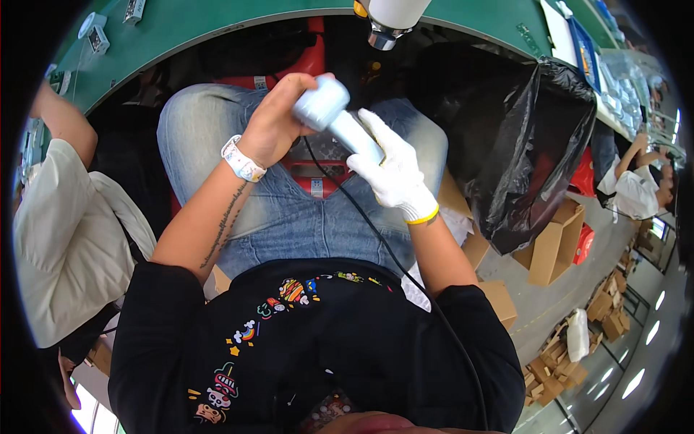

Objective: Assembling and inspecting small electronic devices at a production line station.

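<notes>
Above my lap is a light-blue handheld device (pixel 322 103), tilted, with a thick rounded head and a slimmer straight handle. Its exact kind does not show, and its edges are a little blurred. My left hand (pixel 278 119), bare and with a patterned watch at the wrist, is closed around the head from the left. Some of its fingers are hidden behind the device. My right hand (pixel 394 170) wears a white knit glove with a yellow cuff and grips the lower handle between thumb and fingers. A black cable (pixel 354 199) runs across my lap below the device.
A green table (pixel 166 43) curves across the front, with a white-and-chrome device (pixel 394 22) at its edge. A black plastic bag (pixel 517 137) hangs on the right, near an open cardboard box (pixel 553 246). Close on the left sits another person (pixel 69 217).
</notes>
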A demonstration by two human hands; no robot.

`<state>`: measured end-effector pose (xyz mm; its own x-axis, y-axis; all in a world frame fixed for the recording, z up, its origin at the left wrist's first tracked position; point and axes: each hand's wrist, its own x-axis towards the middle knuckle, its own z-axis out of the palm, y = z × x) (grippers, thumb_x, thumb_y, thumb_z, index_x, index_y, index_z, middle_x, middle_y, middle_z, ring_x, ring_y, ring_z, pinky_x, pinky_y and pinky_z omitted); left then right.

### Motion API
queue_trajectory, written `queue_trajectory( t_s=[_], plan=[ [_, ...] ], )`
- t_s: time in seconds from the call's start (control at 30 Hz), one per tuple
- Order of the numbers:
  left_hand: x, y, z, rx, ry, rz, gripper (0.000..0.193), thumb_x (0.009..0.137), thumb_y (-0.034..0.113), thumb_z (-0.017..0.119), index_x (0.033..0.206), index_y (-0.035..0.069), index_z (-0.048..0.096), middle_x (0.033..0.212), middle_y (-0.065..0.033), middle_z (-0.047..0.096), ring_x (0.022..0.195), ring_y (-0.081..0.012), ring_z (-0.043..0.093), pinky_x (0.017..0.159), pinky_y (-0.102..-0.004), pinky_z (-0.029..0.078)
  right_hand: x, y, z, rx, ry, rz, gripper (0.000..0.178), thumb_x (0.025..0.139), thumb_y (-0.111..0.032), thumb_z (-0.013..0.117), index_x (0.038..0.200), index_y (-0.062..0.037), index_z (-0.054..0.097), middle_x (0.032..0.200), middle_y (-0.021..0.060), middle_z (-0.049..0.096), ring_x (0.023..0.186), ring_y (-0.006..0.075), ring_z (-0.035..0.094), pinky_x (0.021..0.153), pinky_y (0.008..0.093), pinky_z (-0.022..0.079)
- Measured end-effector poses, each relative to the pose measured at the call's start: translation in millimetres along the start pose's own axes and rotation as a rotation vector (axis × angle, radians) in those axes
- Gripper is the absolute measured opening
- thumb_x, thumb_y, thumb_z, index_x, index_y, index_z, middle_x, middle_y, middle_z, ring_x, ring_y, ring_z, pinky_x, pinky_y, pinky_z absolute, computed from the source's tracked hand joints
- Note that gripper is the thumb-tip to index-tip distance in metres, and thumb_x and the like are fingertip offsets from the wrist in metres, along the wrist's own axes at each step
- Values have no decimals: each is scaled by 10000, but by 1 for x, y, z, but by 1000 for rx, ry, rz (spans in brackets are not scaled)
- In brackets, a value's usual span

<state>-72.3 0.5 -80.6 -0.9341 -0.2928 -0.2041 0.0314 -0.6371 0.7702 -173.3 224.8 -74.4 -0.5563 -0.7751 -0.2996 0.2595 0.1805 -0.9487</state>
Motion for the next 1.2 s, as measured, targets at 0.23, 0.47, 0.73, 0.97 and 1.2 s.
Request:
queue_trajectory(
  t_s=[0.23,0.47,0.73,0.97,1.2],
  plan=[
    [-8,28,12,513,-216,-323,603,767,252,872,1286,100,605,1222,-103,708,1097,-278,698,940,-405,569,-22,-36,-5,-672,-104,-222,744,786,-187,818,1445,26,546,1245,237,697,1134,346,708,1005,409,540],
    [-103,-10,42,928,-444,517,598,626,196,918,1157,75,672,1087,-139,733,940,-340,739,856,-390,593,-58,-38,6,-628,-470,-93,371,800,-195,776,1138,-52,725,1001,206,746,935,361,747,831,411,588],
    [-68,10,24,951,-280,300,633,606,172,929,1166,59,657,1054,-150,739,965,-292,751,866,-381,595,-24,-38,14,-553,-329,-66,424,863,-238,762,1250,-76,696,1092,201,747,1018,331,743,908,403,578],
    [-25,105,-49,217,298,874,636,940,368,661,1460,75,442,1382,-188,581,1103,-282,649,882,-421,585,28,-6,-36,135,306,-289,507,945,-146,734,1414,-24,584,1298,115,667,1191,221,636,1037,380,519],
    [211,240,-55,1280,782,1176,547,761,233,861,1261,99,683,1244,-156,698,1169,-358,659,1023,-438,521,49,-45,-86,-277,570,-425,359,882,-20,749,1234,-10,680,1188,121,714,1035,199,698,963,353,561]
  ],
)
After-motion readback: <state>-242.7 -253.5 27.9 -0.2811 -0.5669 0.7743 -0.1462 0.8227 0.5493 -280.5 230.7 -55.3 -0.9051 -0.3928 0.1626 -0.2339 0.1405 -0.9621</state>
